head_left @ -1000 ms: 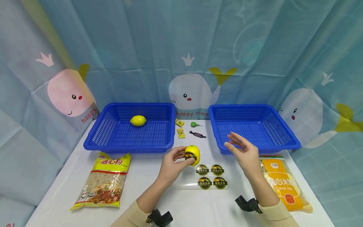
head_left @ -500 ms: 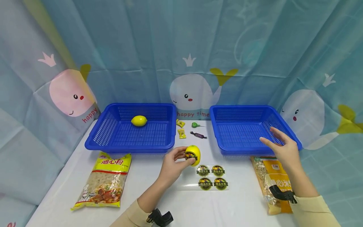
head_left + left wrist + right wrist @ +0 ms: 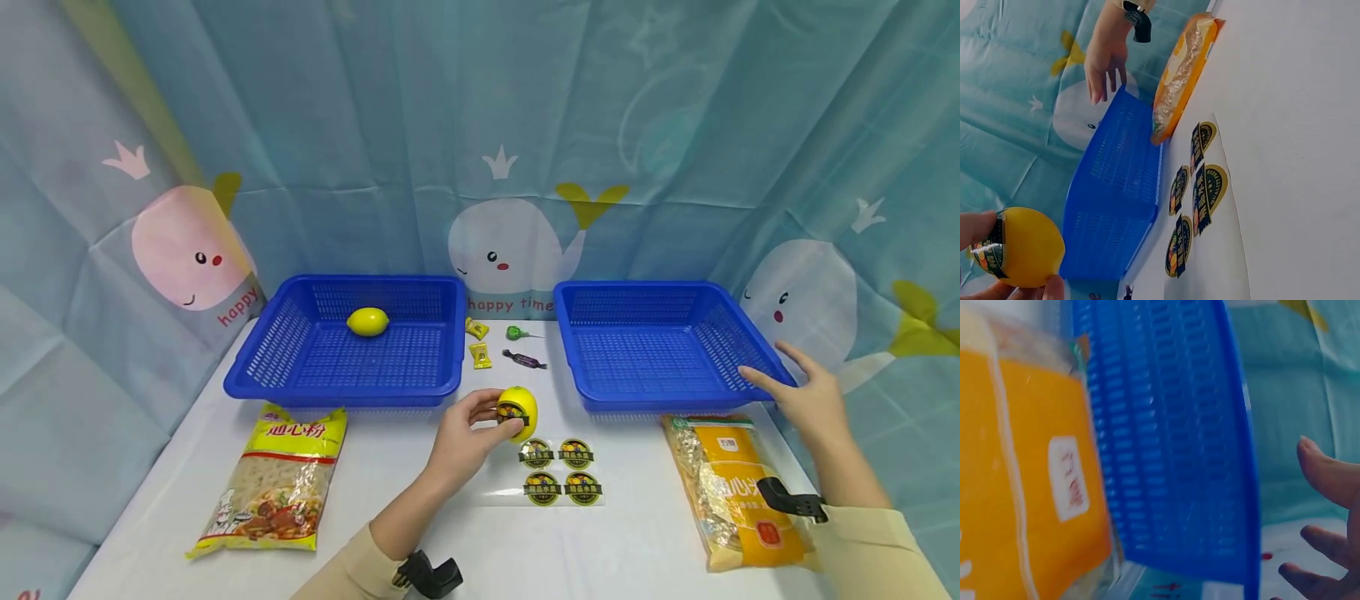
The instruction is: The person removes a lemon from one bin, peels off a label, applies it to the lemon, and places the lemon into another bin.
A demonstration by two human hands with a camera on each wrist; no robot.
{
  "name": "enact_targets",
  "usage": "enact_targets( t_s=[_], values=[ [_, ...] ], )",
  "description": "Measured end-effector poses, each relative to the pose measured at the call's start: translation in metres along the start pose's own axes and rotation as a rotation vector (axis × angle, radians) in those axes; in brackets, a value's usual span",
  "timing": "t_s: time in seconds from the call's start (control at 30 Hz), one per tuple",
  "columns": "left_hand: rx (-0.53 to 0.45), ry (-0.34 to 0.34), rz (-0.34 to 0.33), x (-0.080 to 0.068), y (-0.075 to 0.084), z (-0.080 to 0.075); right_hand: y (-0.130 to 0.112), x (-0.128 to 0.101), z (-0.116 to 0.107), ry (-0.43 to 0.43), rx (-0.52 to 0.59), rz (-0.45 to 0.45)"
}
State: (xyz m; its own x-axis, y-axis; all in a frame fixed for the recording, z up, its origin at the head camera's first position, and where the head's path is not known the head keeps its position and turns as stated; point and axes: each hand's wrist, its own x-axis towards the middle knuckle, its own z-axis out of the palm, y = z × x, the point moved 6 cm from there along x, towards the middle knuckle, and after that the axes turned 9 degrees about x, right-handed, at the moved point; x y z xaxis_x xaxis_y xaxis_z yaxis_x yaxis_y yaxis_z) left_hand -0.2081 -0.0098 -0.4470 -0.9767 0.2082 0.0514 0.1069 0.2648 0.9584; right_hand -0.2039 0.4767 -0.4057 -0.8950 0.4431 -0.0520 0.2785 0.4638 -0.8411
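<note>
Since the earlier frame the right hand (image 3: 806,400) has travelled rightward, from above the right basket (image 3: 600,292) to its outer front corner. Its fingers (image 3: 1329,472) are spread and hold nothing; contact with the rim appears likely but cannot be confirmed. The left hand (image 3: 465,437) has stayed in place — thumb and fingers pinch the labelled lemon (image 3: 517,412), held just above the worktop (image 3: 420,517) between the two baskets. A sticker sheet (image 3: 558,471) lies directly below the lemon, four round labels on it. A second lemon (image 3: 367,322) sits in the left basket (image 3: 255,375). An orange packet (image 3: 738,492) lies just in front of the right basket.
</note>
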Motion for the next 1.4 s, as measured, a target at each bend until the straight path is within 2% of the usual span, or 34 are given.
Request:
enact_targets(
  t_s=[0.23, 0.67, 1.0, 1.1, 1.23, 1.4],
  values=[
    [0.048, -0.029, 0.005, 0.005, 0.007, 0.011, 0.019, 0.007, 0.004, -0.094, -0.096, 0.045],
    [0.078, -0.103, 0.001, 0.034, 0.031, 0.041, 0.027, 0.006, 0.005, -0.139, -0.079, 0.070],
    [0.100, -0.095, -0.010, 0.063, 0.047, 0.071, 0.033, 0.008, 0.006, -0.138, -0.063, 0.102],
    [0.110, -0.091, -0.037, 0.071, 0.050, 0.079, 0.034, 0.008, 0.004, -0.134, -0.065, 0.109],
    [0.151, -0.071, -0.067, 0.079, 0.056, 0.085, 0.032, 0.009, 0.004, -0.138, -0.081, 0.101],
    [0.229, -0.054, -0.063, 0.085, 0.058, 0.087, 0.030, 0.009, 0.008, -0.155, -0.084, 0.089]
  ],
)
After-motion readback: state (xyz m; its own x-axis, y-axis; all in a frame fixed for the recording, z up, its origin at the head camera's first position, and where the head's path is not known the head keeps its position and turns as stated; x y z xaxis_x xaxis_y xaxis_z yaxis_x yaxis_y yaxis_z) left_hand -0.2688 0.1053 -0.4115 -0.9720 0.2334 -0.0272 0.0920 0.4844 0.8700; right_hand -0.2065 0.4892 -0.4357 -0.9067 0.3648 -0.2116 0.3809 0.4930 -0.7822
